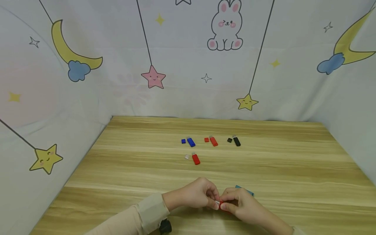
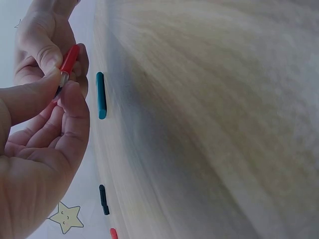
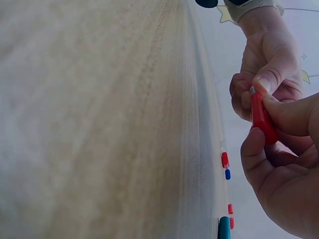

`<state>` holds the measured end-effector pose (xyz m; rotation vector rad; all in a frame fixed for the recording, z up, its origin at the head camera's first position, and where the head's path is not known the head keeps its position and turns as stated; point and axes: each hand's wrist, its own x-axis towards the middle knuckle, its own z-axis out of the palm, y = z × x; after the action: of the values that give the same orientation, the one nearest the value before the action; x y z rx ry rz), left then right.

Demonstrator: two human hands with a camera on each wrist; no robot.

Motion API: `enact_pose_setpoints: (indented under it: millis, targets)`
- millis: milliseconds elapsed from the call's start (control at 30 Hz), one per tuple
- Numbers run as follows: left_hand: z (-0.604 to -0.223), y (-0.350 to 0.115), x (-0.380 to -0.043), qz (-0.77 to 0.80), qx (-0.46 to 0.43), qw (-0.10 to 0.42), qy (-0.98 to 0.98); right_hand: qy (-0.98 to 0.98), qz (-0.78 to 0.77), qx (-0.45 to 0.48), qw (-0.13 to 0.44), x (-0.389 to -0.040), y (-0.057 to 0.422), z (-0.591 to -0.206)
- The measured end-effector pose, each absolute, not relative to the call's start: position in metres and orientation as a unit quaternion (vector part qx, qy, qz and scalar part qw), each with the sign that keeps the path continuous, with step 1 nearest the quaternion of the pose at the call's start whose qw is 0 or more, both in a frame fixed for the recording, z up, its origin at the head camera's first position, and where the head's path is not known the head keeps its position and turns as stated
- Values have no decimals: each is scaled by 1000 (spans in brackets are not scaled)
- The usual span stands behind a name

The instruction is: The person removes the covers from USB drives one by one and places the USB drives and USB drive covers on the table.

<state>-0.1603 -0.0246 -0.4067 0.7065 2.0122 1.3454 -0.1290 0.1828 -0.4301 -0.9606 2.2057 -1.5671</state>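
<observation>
Low in the head view, both hands meet over the table at a red USB stick point(image 3: 263, 119). My right hand point(image 1: 242, 205) grips its red body between thumb and fingers. My left hand point(image 1: 199, 193) pinches the pale end of the stick with thumb and fingertip; in the left wrist view that end point(image 2: 64, 78) looks metallic, with a dark bit partly hidden by the fingers. Just behind the right hand lies a teal flat object point(image 1: 248, 192), partly covered by that hand; its kind is unclear.
On the wooden table point(image 1: 132, 169) a back row holds a blue USB stick point(image 1: 191, 141), a red one point(image 1: 213, 141) and a black one point(image 1: 236, 140), each beside its cap. In front lies another red stick point(image 1: 196, 159) next to a clear cap point(image 1: 187, 157). Printed cloth point(image 1: 188, 98) surrounds the table.
</observation>
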Motion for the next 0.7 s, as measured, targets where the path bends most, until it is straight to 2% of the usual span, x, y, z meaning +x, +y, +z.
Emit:
enact_pose_setpoints:
  millis: [700]
  targets:
    - [-408,-26,-161,509,272,325,749,764,-525,-349,139,-129,184,-428]
